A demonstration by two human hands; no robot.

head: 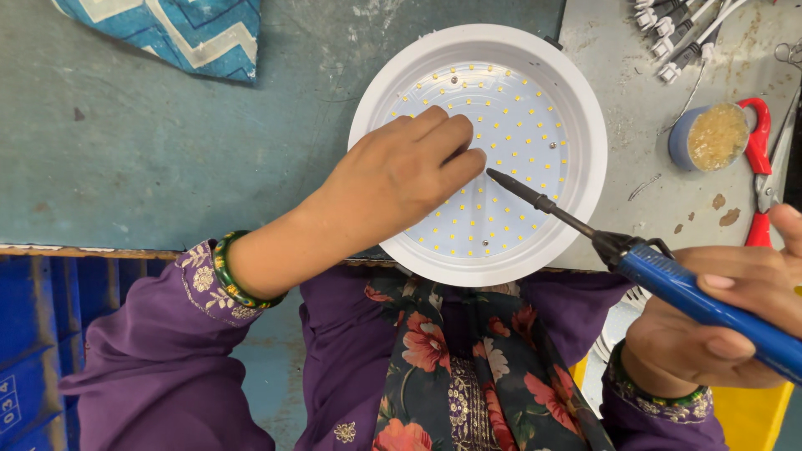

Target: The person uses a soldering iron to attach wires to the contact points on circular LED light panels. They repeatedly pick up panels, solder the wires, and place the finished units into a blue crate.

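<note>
Left hand (pixel 401 171): pressing flat, open, on the round lamp (pixel 535 100).
Right hand (pixel 735 309): gripping the soldering iron (pixel 668 280), tip pointing up-left beside the left fingertips.

White label on blue crate (pixel 18 392), bottom-left.

- The left hand (pixel 399 174) reaches forward from the lower left, palm down, back of the hand facing up.
- Its fingers (pixel 447 138) are curled loosely together and bent at the knuckles, tips pointing to the right.
- The left forearm is bare up to the wrist, where a purple embroidered sleeve ends.
- The right hand (pixel 733 309) sits at the lower right edge, closed in a grip, fingers wrapped over from the top and thumb (pixel 725 282) lying flat along the side.
- The right wrist bends inward, its purple cuff just showing below.
</note>
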